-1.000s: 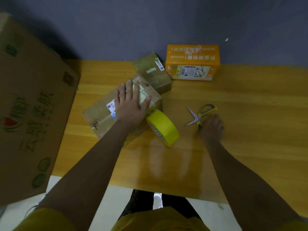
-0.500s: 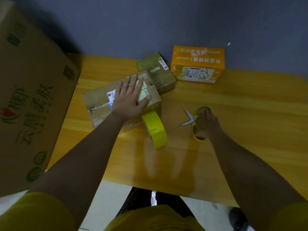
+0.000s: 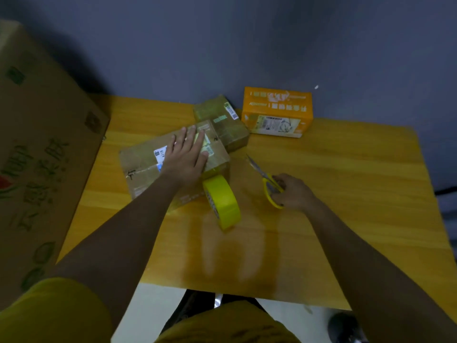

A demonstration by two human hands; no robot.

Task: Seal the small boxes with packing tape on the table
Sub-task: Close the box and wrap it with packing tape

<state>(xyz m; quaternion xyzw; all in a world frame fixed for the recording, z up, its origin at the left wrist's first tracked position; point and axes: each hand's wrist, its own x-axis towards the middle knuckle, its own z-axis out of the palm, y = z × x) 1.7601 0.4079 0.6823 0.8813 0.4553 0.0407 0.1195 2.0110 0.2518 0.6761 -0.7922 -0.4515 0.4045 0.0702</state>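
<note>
Brown cardboard box (image 3: pixel 173 167): left of centre on the wooden table (image 3: pixel 346 194), lying flat, glossy tape across its top, white label partly covered. Left hand (image 3: pixel 186 157) rests flat on its top, fingers straight and together, holding nothing.

Roll of yellow tape (image 3: pixel 222 201): standing on edge, touching the box's near right corner; its core faces left and is hard to make out.

Scissors (image 3: pixel 265 180): yellow handles, metal blades pointing away towards the boxes. Right hand (image 3: pixel 291 191) grips the handles with curled fingers, which hide most of the loops. Half a second ago the scissors lay flat under the reaching fingers; now the hand has closed on them and the blades point further forward.

Second brown box (image 3: pixel 222 120): smaller, touching the first box's far right corner, taped and shiny.

Orange box (image 3: pixel 277 111): at the table's back edge, by the grey wall; print too blurred to read.

Large carton (image 3: pixel 37 157): far left, cut off by the frame, green printing.

Yellow sleeves (image 3: pixel 57 313): bottom edge, blurred.
</note>
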